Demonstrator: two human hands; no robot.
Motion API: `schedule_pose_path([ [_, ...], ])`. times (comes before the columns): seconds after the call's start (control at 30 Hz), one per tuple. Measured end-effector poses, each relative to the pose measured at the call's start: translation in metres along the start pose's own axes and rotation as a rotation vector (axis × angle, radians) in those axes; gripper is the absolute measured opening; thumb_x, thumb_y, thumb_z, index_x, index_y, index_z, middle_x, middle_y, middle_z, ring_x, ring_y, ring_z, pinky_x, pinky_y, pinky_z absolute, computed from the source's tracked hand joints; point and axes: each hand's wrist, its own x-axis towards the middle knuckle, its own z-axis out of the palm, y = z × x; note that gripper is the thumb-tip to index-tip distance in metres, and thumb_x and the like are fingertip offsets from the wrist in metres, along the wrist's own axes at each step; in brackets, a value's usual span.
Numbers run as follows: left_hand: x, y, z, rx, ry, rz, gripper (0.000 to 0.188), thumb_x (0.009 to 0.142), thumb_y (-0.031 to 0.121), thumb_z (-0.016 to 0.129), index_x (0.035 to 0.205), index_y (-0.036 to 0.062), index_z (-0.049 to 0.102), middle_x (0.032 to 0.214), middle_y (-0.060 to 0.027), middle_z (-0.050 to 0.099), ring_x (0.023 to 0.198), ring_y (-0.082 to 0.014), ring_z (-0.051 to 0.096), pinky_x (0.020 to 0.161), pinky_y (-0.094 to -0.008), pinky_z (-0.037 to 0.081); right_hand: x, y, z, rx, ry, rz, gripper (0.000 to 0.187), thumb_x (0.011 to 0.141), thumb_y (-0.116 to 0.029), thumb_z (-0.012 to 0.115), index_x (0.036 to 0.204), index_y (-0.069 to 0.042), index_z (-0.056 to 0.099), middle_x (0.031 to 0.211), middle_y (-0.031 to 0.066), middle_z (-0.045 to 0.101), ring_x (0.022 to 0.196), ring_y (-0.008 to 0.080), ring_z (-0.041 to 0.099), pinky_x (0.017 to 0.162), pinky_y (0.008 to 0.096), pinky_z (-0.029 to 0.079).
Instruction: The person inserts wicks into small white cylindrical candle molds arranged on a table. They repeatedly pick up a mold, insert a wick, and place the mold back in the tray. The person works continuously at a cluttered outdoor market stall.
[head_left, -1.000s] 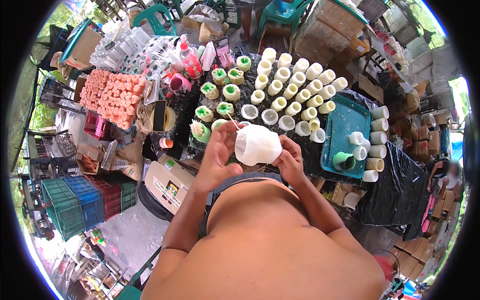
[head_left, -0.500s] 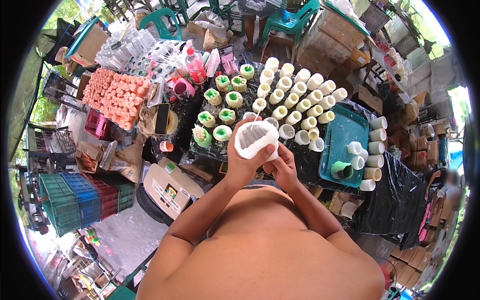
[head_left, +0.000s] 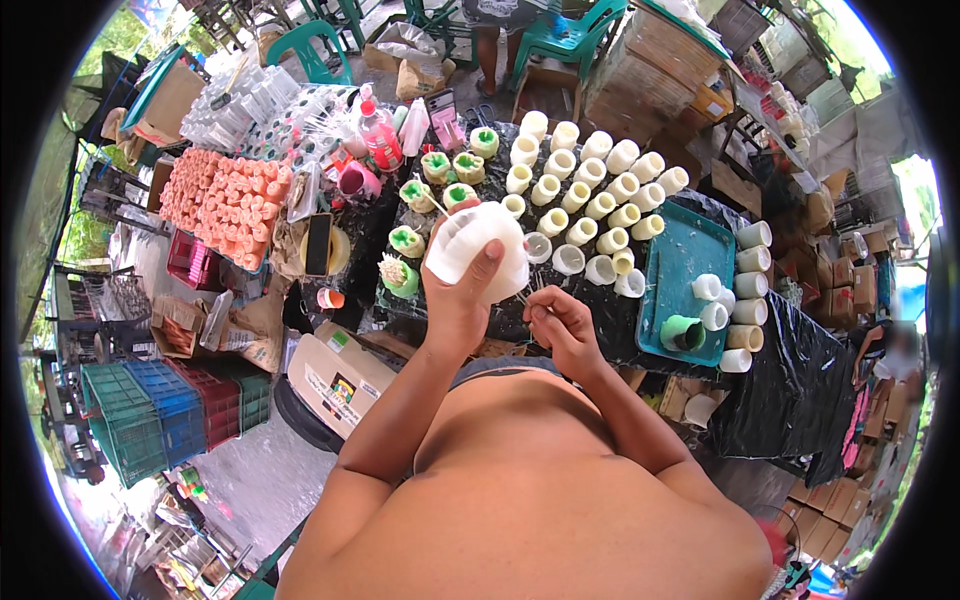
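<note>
Left hand [head_left: 463, 302] grasps 1 white cup-shaped piece [head_left: 508, 252], thumb across its outer wall, holding it tilted above the near edge of the black-covered table [head_left: 620, 322]. Right hand [head_left: 562, 325] has its fingertips drawn together just beside the piece's lower right; cannot tell whether they pinch anything. Pale cylinders [head_left: 562, 162] stand beyond, left of the teal tray [head_left: 675, 275].

1. Holds left hand [head_left: 460, 310] raised in front of the waist, spread in a rounded grasp, with thumb [head_left: 487, 262] extended upward and other fingers mostly hidden.
2. Holds right hand [head_left: 562, 328] just beside it, apart, with fingers curled and drawn in toward the thumb.
3. Slants left forearm [head_left: 408, 395] and right forearm [head_left: 628, 405] inward, converging before a bare torso [head_left: 520, 480].
</note>
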Motion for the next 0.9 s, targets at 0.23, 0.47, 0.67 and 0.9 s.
schedule_pose_path([
  [0.23, 0.011, 0.01, 0.001, 0.013, -0.023, -0.013, 0.056, 0.104, 0.025, 0.07, 0.15, 0.0045, 0.046, 0.122, -0.0146, 0.066, 0.111, -0.0283, 0.071, 0.097, -0.0443, 0.059, -0.006, -0.012, 0.0, -0.369, 0.012, -0.113, 0.009, 0.107, -0.002, 0.054, 0.107, -0.002, 0.063, 0.084, 0.0004, 0.062, 0.067, 0.0036, 0.045, 0.059, 0.0235, 0.037],
  [0.47, 0.018, -0.003, -0.003, -0.076, 0.009, -0.062, 0.052, 0.108, 0.027, 0.063, 0.153, 0.0083, 0.043, 0.126, -0.0143, 0.065, 0.111, -0.0263, 0.07, 0.103, -0.0503, 0.057, -0.018, -0.031, 0.006, -0.495, 0.077, -0.133, 0.007, 0.107, -0.002, 0.056, 0.109, 0.0, 0.063, 0.084, 0.0035, 0.065, 0.067, 0.0064, 0.053, 0.061, 0.0247, 0.044],
  [0.67, 0.025, -0.014, -0.016, -0.201, 0.086, -0.123, 0.042, 0.106, 0.027, 0.067, 0.142, 0.0115, 0.053, 0.122, -0.0106, 0.067, 0.113, -0.0266, 0.07, 0.106, -0.0558, 0.056, -0.026, -0.042, 0.01, -0.569, 0.091, -0.068, 0.008, 0.108, -0.005, 0.058, 0.112, -0.001, 0.063, 0.086, 0.0061, 0.068, 0.069, 0.0107, 0.06, 0.065, 0.0269, 0.049],
  [0.9, 0.028, -0.02, -0.023, -0.356, 0.148, -0.216, 0.03, 0.106, 0.025, 0.067, 0.13, 0.0111, 0.058, 0.11, -0.0104, 0.072, 0.109, -0.0266, 0.071, 0.106, -0.0538, 0.056, -0.033, -0.048, 0.012, -0.588, 0.105, -0.026, 0.009, 0.108, -0.008, 0.058, 0.111, -0.001, 0.063, 0.083, 0.0078, 0.068, 0.069, 0.0133, 0.063, 0.066, 0.0289, 0.05],
])
